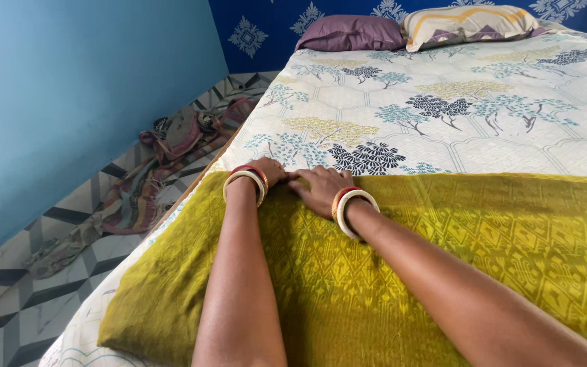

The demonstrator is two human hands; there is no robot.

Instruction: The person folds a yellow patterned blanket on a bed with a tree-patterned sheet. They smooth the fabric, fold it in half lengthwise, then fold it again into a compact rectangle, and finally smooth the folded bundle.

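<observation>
We are pressing both hands, left (271, 170) and right (321, 187), flat and seemingly ungrasping, on the cloth's (388, 272) far edge; it is already lying spread across the bed (443, 102).

We see bare forearms, no sleeves. Each wrist wears stacked bangles (246, 181) (white, red, with gold on the left).

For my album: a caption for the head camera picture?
Both hands, left hand and right hand, press flat on olive-yellow patterned cloth over tree-print bedsheet.
</observation>
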